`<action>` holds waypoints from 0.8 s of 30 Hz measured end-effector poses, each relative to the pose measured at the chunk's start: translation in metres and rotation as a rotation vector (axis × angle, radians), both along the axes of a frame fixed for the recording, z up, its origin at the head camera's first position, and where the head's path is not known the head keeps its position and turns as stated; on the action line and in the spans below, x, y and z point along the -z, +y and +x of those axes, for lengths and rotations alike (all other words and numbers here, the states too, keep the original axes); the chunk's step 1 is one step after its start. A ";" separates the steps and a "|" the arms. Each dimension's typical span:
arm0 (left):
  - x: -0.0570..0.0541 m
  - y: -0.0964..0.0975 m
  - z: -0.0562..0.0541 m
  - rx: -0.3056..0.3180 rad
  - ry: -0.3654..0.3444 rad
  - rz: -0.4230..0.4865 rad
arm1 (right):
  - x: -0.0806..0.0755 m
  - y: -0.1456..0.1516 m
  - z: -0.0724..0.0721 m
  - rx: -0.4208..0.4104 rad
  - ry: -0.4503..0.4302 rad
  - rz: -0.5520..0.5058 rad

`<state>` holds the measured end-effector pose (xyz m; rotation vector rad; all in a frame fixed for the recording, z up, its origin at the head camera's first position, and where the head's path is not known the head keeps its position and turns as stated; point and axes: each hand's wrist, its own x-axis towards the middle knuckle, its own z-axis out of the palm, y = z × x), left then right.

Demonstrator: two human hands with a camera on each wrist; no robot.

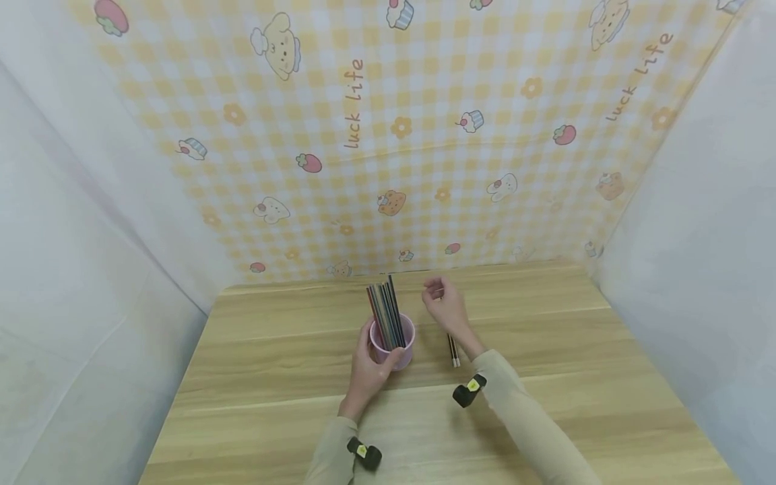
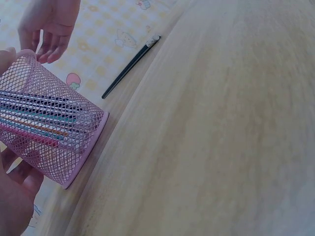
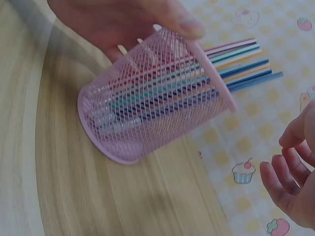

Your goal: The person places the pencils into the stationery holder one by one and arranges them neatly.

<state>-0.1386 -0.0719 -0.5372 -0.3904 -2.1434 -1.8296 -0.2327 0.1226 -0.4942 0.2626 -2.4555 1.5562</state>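
A pink mesh pen cup (image 1: 407, 340) holds a bundle of colored pencils (image 1: 385, 313), their shafts leaning to the far left above its rim. My left hand (image 1: 368, 369) grips the cup's side, thumb near the rim; the right wrist view shows the fingers around the mesh (image 3: 157, 98). To the right, my right hand (image 1: 447, 308) hovers with loosely curled fingers, holding nothing. Beneath its wrist lie dark pencils (image 1: 453, 350) with whitish ends, partly hidden by the hand in the head view. The left wrist view shows these loose dark pencils (image 2: 129, 68) beside the cup.
A wood-grain table (image 1: 273, 391) extends under both arms. Behind it hangs a yellow checked cloth (image 1: 364, 182) with cartoon prints. White sheets (image 1: 73, 269) close off the left and right sides. Each sleeve carries a black wrist camera (image 1: 365, 454).
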 end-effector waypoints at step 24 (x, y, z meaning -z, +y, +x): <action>0.000 0.001 0.000 0.008 0.000 0.027 | 0.031 0.036 -0.016 0.158 -0.169 -0.010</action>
